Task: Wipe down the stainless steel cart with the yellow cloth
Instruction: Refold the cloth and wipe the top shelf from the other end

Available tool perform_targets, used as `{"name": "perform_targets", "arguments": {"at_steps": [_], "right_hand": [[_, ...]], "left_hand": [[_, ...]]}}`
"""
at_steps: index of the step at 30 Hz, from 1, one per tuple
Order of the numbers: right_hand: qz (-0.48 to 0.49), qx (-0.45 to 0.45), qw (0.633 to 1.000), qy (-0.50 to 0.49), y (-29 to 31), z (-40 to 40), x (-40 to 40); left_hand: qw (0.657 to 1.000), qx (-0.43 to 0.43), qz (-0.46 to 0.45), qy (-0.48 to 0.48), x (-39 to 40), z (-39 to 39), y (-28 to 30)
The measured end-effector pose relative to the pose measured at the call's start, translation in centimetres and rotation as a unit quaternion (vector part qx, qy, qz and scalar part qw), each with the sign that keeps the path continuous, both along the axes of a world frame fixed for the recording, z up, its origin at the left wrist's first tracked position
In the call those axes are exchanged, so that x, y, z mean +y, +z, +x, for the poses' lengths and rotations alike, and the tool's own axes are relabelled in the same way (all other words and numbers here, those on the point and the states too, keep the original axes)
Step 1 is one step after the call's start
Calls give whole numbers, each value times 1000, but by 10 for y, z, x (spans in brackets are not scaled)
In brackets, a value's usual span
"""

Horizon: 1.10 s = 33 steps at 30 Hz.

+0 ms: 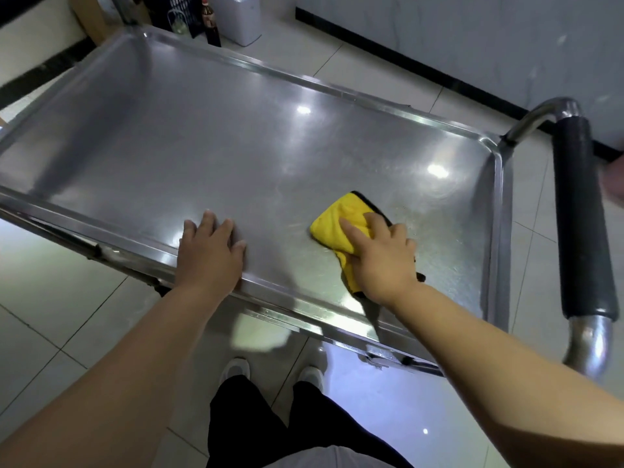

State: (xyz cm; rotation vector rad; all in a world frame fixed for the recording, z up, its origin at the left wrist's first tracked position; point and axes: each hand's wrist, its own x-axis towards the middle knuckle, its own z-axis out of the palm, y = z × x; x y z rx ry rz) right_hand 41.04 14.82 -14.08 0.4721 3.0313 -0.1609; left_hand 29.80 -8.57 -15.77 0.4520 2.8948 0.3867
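Note:
The stainless steel cart (209, 136) fills the view, its flat top tray rimmed all round. A folded yellow cloth (337, 224) with a dark edge lies on the tray near the front right. My right hand (378, 261) presses down on the cloth with fingers spread flat over it. My left hand (211, 251) rests palm down on the tray near its front rim, fingers straight, holding nothing.
The cart's push handle (580, 224) with a black grip stands at the right end. Beyond the far end are a dark bottle (211, 21), a white bin (239, 18) and a blue basket (182, 11). Tiled floor surrounds the cart; my feet are below the front rim.

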Motion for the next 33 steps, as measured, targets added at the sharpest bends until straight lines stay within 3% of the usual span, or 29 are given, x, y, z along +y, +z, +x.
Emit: {"name": "perform_targets", "arguments": {"at_steps": [6,11,14,19,22,25,30,33], "right_hand": [[-56,42,983,172,-5,33,-3],[-34,5,979,200,-1,25,23],[-5,10,993,121,-4,10,43],[-26,-27,990,-137,4,-10,85],[-21,-30,987,-155,8,-11,74],[-18,-19,993,-113,4,0,50],[-29,9,996,81,-2,30,30],[-23,4,995,96,1,24,50]], "left_hand": [[997,8,43,-67,34,6,2],[992,-2,62,-113,50,14,-1],[992,-9,59,-109,47,13,-4],[993,-3,45,-107,49,11,-3],[993,10,50,-110,51,11,-4],[994,10,35,-100,57,11,-2],[995,27,35,-84,63,12,-2],[995,36,28,-89,63,12,-2]]}}
